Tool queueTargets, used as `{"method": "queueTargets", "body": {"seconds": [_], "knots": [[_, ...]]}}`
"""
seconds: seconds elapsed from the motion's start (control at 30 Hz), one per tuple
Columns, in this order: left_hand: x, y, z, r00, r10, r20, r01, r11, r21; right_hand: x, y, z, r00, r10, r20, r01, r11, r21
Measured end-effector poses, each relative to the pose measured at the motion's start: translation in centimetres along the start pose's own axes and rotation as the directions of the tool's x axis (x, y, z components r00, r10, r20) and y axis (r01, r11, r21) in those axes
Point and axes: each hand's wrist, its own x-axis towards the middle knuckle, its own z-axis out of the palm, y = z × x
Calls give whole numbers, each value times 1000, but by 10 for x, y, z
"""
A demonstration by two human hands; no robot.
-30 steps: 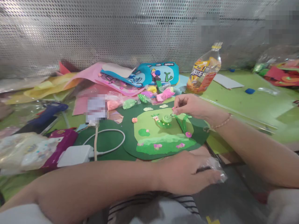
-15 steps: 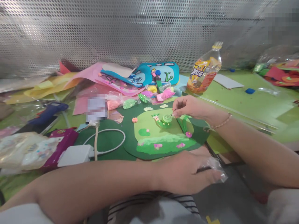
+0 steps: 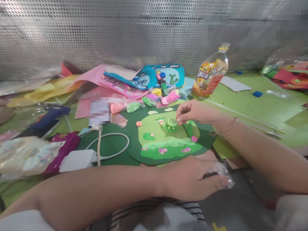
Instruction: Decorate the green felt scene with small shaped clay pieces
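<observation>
A round dark green felt board (image 3: 134,150) lies in front of me, with a light green scene and a green clay snail (image 3: 169,124) on it. My right hand (image 3: 194,112) hovers over the snail's shell, thumb and forefinger pinched together on something too small to name. My left hand (image 3: 192,178) rests at the near edge of the board, its fingers closed on a clear plastic bag (image 3: 222,175). Small pink clay flowers (image 3: 193,138) dot the scene.
Bags of coloured clay (image 3: 156,98) and pink and blue felt sheets (image 3: 134,78) lie behind the board. A white charger with cable (image 3: 79,159), a magenta case (image 3: 64,146) and a blue glue gun (image 3: 51,114) are at the left. A plastic bottle (image 3: 211,72) stands at the back right.
My right hand has dropped and shifted a little left, from above the green stems to the snail's shell. My left hand has stayed put.
</observation>
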Motion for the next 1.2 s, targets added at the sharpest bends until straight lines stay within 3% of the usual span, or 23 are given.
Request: {"method": "queueTargets", "body": {"seconds": [0.13, 0.27, 0.47, 0.73, 1.0, 1.2], "knots": [[0, 0, 1, 1000, -20, 1, 20, 1000, -2, 1, 1, -3, 998, -58, -34, 57, 998, -37], [0, 1, 1, 999, -45, 2, 45, 999, 4, 2, 5, -4, 999, -8, -32, 9, 1000, 22], [-1, 0, 1, 1000, -27, -1, 27, 1000, -5, 0, 3, 0, 995, 62, 73, -64, 998, 29], [-1, 1, 0, 1000, -26, 7, 26, 1000, -9, -1, -1, -3, 987, -48, 150, 67, 991, -120], [0, 3, 0, 999, -41, 7, 40, 999, 35, -4, -5, -2, 969, -45, 242, 78, 989, -129], [1, 1, 1, 999, -35, -1, 35, 999, 26, -4, -2, -2, 972, -17, 235, 37, 996, -80]]}}
